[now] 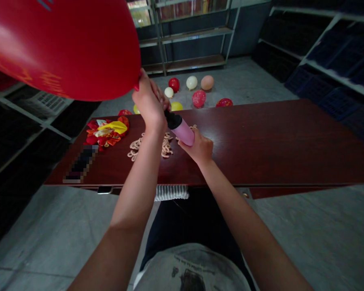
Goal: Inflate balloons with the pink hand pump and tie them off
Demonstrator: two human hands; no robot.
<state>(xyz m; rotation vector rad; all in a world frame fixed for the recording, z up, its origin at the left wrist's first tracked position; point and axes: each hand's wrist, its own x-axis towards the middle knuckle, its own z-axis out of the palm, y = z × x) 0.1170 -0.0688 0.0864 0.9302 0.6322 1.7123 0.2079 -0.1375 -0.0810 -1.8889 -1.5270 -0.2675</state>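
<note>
Left hand: we're closed round the red balloon neck, up far-left of us, above the counter.
Right hand: we're gripping the pink hand pump barrel, over the counter.

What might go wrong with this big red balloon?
The red balloon looks very full, so it might pop if it gets more air. The left hand pinches its neck onto the pink hand pump; if that grip slips, the balloon might shoot off and lose its air. It might also land among the balloons on the floor.
</note>
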